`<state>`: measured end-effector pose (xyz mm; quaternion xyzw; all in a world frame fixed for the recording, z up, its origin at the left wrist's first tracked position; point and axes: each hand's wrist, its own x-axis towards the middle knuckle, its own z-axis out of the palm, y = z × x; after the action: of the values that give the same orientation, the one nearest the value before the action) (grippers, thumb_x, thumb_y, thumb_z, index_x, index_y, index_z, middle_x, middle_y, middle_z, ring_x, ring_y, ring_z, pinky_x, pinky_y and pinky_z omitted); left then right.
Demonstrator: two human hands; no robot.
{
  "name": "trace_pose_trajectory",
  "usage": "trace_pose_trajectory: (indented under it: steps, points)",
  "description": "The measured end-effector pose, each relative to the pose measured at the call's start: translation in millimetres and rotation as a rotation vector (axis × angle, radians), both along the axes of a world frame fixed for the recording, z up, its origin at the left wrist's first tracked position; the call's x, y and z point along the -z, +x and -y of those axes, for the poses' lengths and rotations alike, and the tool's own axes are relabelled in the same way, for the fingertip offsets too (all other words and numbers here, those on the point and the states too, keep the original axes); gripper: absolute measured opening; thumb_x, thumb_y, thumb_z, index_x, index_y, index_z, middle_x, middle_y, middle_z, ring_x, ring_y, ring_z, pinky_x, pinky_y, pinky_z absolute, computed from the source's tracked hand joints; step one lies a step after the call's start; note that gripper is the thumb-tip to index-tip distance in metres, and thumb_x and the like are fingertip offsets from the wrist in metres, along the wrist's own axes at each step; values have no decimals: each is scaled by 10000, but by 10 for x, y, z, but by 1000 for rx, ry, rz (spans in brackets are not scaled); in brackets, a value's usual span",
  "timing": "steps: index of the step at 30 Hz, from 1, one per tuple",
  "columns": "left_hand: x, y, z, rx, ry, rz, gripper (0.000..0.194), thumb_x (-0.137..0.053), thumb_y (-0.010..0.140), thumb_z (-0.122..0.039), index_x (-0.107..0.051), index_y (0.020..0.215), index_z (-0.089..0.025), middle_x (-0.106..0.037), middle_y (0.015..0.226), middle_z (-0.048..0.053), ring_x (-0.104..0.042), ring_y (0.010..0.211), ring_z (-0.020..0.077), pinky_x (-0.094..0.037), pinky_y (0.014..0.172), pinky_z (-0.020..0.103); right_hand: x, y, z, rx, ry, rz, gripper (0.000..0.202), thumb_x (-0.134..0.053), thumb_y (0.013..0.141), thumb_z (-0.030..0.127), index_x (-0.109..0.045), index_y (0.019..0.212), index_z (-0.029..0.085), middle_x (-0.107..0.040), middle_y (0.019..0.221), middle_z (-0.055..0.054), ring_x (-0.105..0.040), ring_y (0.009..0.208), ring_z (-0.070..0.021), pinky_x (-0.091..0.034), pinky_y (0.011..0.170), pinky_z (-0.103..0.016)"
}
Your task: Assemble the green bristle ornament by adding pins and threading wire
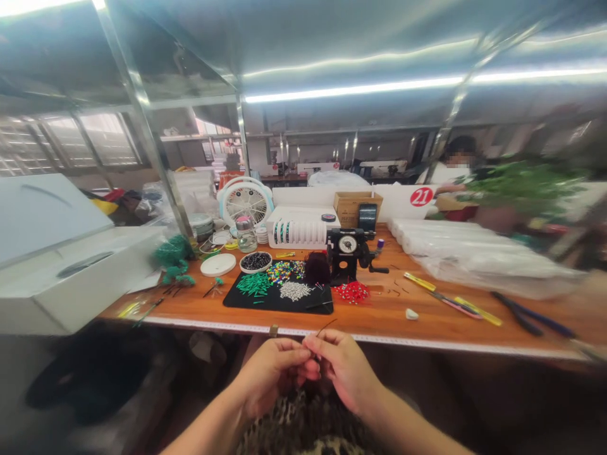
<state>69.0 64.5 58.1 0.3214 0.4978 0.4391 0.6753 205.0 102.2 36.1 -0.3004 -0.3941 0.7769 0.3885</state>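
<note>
My left hand (282, 370) and my right hand (344, 366) meet just off the front edge of the workbench, fingertips touching. From the right hand's pinch a thin dark strand (327, 326) sticks up and curves to the right. The left hand is closed too, but what lies between its fingers is too small to make out. Beyond the hands is a black mat (279, 308) with green tube-like pieces (255, 284), multicoloured beads (279, 272), small whitish beads (294, 290) and a dark fuzzy bundle (317, 268). Red pieces (351, 292) lie beside the mat.
Behind the mat stand a black hand-cranked device (346, 253), a white slotted rack (301, 232), a fan (245, 205) and a dish of dark beads (256, 261). Cutters (446, 300) and pliers (531, 313) lie right. An open white box (61, 284) is left. A person (455, 170) sits farther back.
</note>
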Motion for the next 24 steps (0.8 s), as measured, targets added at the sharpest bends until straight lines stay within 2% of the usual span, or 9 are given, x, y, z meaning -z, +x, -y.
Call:
trace_pose_trajectory:
  steps: [6,9,12,14,16,18,20,22,24]
  points:
    - [108,-14,8,-24,-17,19,221,-764,649,-280,-635,676,-102,-664,648,89,-587,580,128,-388,542,191,65,68,-40,17,150,191,343,-643,733,463,-549,631,150,-477,439,36,-361,360,-66,-261,386,-206]
    - [93,-24,14,-85,-10,41,203,-756,668,-267,-631,696,-110,-651,654,65,-586,603,118,-406,558,180,100,219,-224,237,476,507,307,-548,810,446,-575,714,155,-539,582,-2,-479,511,-120,-377,525,-248]
    - [59,-32,-6,-149,25,85,190,-756,678,-250,-636,722,-109,-643,684,52,-601,654,124,-450,627,190,100,339,-461,430,825,942,149,-583,781,294,-568,834,155,-589,821,-62,-556,752,-194,-407,708,-306]
    - [40,-27,-29,-186,32,110,188,-766,666,-232,-637,723,-108,-638,693,45,-605,662,126,-468,652,197,91,361,-588,406,913,1169,105,-589,755,238,-563,818,158,-582,867,-79,-561,785,-211,-396,706,-310]
    - [25,-18,-46,-214,28,114,184,-771,658,-212,-637,728,-107,-638,699,41,-610,667,127,-477,661,201,75,357,-662,346,931,1267,38,-564,762,205,-564,753,168,-586,830,-71,-565,745,-201,-383,668,-296]
    - [15,-10,-53,-223,28,106,176,-765,667,-204,-637,744,-110,-644,704,39,-615,672,126,-481,677,205,43,373,-675,344,934,1288,95,-506,797,176,-556,717,173,-590,801,-70,-561,721,-191,-371,653,-290]
    - [5,-5,-59,-202,28,87,169,-752,687,-215,-632,752,-115,-656,709,39,-625,679,127,-477,681,204,-5,437,-621,441,908,1250,143,-440,846,186,-547,752,173,-596,804,-79,-555,722,-192,-367,664,-297]
    - [-8,13,-79,-164,13,57,174,-743,697,-232,-622,754,-121,-684,767,58,-642,704,135,-466,655,196,-59,534,-500,541,840,1067,176,-413,881,255,-531,777,178,-594,765,-71,-544,704,-189,-371,668,-298]
    - [-24,65,-126,-112,-13,29,185,-738,700,-242,-619,776,-122,-704,873,98,-659,749,155,-450,614,191,-97,619,-333,458,676,764,218,-455,870,342,-519,727,190,-564,661,-31,-504,605,-156,-366,598,-270]
